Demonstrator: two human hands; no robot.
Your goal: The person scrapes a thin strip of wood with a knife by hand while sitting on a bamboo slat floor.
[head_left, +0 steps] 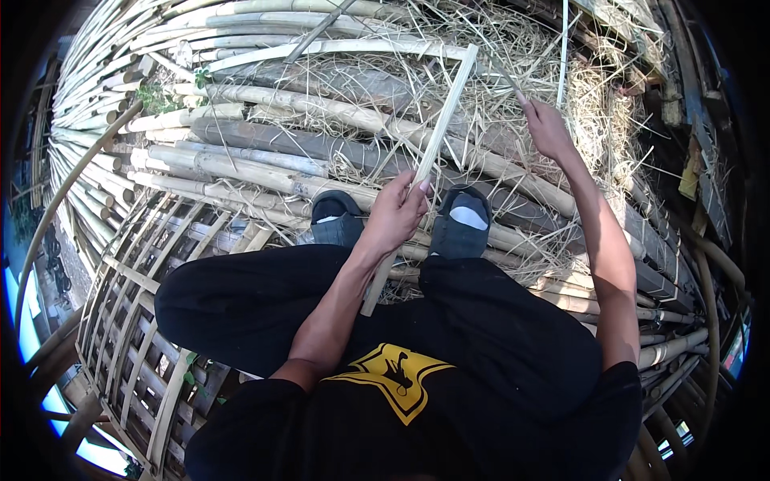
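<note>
A pale, flat bamboo strip [443, 124] runs slantwise up in front of me, its lower end between my knees. My left hand [399, 212] is closed around it below the middle. To the far right of the strip, my right hand [548, 128] is closed on a slim knife-like tool [505, 74] that points up and to the left. The tool is seen nearly edge-on, and its tip blurs into the shavings. Tool and strip are apart. My feet in dark sandals [337, 228] rest on either side of the left hand.
Bamboo poles [273, 168] lie side by side under my feet, with more stacked at the far left. Loose bamboo shavings [605, 120] cover the far right. A woven bamboo lattice [148, 321] stands at the near left, and a curved pole [68, 180] rises beside it.
</note>
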